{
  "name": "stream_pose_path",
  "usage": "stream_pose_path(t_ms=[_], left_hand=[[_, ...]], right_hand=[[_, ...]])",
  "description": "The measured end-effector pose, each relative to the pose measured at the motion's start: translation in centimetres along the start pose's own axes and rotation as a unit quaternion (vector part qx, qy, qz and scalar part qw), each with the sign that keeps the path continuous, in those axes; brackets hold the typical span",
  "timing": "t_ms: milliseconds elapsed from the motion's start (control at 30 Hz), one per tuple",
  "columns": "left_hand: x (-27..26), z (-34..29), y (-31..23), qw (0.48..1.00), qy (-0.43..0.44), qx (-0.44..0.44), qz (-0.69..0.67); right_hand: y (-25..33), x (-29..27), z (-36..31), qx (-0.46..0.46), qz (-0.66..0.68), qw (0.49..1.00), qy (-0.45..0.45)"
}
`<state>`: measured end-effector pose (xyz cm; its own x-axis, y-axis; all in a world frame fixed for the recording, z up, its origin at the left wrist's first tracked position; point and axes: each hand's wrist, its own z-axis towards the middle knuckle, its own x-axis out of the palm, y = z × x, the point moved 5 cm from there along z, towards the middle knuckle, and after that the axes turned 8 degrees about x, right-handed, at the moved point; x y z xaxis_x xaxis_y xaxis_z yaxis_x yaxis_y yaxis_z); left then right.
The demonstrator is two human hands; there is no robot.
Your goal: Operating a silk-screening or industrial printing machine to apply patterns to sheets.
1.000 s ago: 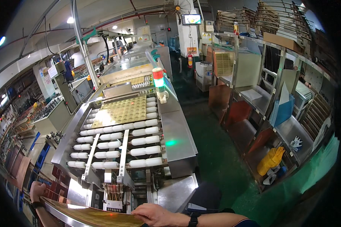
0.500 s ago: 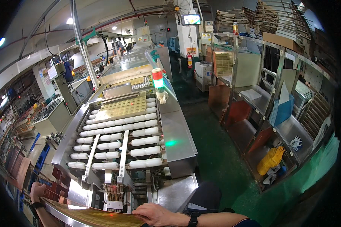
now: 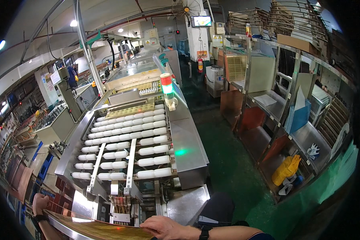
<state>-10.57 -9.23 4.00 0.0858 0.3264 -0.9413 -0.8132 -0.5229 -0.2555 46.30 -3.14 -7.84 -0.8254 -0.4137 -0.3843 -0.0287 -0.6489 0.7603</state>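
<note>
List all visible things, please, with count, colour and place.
Glossy panel: one, copper-gold, lower left.
Roller conveyor: one, white rollers, centre.
Round-patterned panel: one, yellowish, on far rollers.
Signal tower: one, red and green, beside rollers.
Monitor: one, multicoloured screen, on the pillar.
Fire extinguisher: one, red, by the pillar.
Cabinet: one, cream, left.
Storage rack: one, grey, right.
Carton: one, brown, rack top.
Sheets: several, blue, in the rack.
Rubber glove: one or more, yellow, low in the rack.
Work glove: one or more, white, same rack.
Smaller things: unclear.
Left hand: one, bare, glossy panel's left edge.
Right hand: one, bare, glossy panel's right edge.
</note>
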Motion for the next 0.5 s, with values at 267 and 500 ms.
stream_pose_path(t_ms=[267, 500], left_hand=[[0.3, 0.4, 1.1, 1.0, 0.005, -0.02, -0.007], [0.0, 0.1, 0.1, 0.999, 0.017, -0.027, 0.0]], right_hand=[[0.3, -0.1, 0.1, 0.015, 0.008, 1.0, 0.016], [0.4, -0.2, 0.1, 0.012, 0.002, 1.0, 0.006]])
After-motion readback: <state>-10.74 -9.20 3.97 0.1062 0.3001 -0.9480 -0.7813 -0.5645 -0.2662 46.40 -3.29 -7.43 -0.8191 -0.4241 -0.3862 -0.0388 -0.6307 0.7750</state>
